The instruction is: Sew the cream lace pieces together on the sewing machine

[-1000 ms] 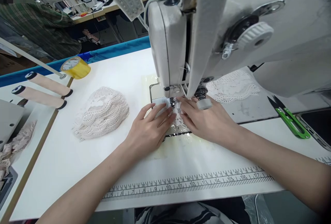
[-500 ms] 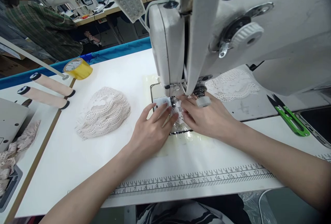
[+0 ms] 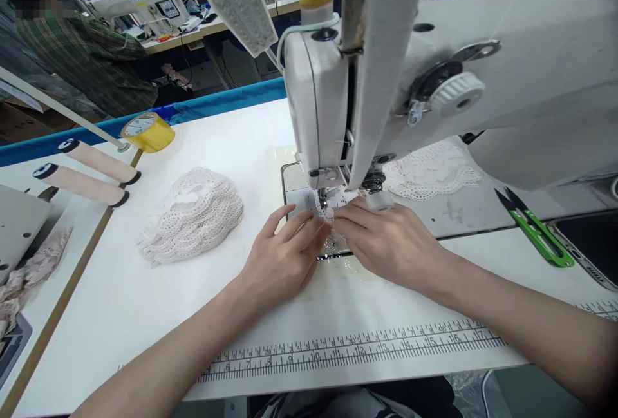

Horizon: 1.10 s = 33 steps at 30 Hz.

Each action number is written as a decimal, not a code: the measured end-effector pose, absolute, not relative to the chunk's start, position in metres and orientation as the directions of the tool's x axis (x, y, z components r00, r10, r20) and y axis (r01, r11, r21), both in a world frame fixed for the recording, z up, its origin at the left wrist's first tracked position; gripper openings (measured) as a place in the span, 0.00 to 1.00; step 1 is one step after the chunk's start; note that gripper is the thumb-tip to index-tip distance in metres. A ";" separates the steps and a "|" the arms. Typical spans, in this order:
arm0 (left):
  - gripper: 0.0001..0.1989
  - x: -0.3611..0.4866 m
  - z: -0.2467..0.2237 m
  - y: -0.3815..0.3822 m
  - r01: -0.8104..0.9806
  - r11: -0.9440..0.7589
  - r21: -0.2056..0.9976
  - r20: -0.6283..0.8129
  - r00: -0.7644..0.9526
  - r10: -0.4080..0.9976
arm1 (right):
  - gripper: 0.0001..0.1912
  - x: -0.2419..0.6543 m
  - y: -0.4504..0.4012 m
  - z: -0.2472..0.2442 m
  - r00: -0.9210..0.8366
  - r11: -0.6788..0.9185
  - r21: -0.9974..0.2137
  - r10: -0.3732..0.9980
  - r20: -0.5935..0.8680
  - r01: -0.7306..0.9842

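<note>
A small piece of white lace (image 3: 332,198) lies under the presser foot (image 3: 322,198) of a white sewing machine (image 3: 316,96). Just left of the needle area, my left hand (image 3: 288,247) has its thumb and forefinger pinched together at the near edge of the lace. My right hand (image 3: 389,234) grips the lace from the other side, its fingers bunched under the machine head. The two hands' fingertips almost meet in front of the foot, hiding part of the lace. Behind my right hand, more white lace (image 3: 432,170) with a scalloped edge lies on the machine bed.
A heap of lace (image 3: 193,215) sits to the left. Beyond it are yellow tape (image 3: 149,133) and two thread cones (image 3: 91,183). Green thread snips (image 3: 535,228) and a phone (image 3: 591,241) lie right. A printed ruler (image 3: 338,350) runs along the front edge. A person (image 3: 82,60) sits behind.
My left hand's fingers have drawn together from a spread pose into a pinch near my right fingertips. My right hand has shifted slightly toward me. The camera view has tilted a little.
</note>
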<state>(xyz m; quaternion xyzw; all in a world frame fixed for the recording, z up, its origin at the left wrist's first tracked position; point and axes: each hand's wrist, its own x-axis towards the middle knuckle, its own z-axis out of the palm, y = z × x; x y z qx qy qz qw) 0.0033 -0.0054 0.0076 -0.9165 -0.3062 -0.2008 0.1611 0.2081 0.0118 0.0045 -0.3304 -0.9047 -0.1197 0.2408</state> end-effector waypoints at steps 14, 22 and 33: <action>0.12 0.005 0.008 -0.004 0.645 -0.748 -0.154 0.468 0.714 0.520 | 0.14 0.209 0.015 0.005 -0.682 0.759 0.072 0.534 0.500 0.647; 0.13 0.004 0.005 0.001 0.663 -0.737 -0.131 0.448 0.703 0.552 | 0.14 0.210 0.017 0.005 -0.683 0.733 0.137 0.527 0.506 0.666; 0.16 0.002 0.004 -0.001 0.673 -0.726 -0.145 0.414 0.707 0.573 | 0.15 0.209 0.015 0.004 -0.648 0.719 0.114 0.532 0.545 0.686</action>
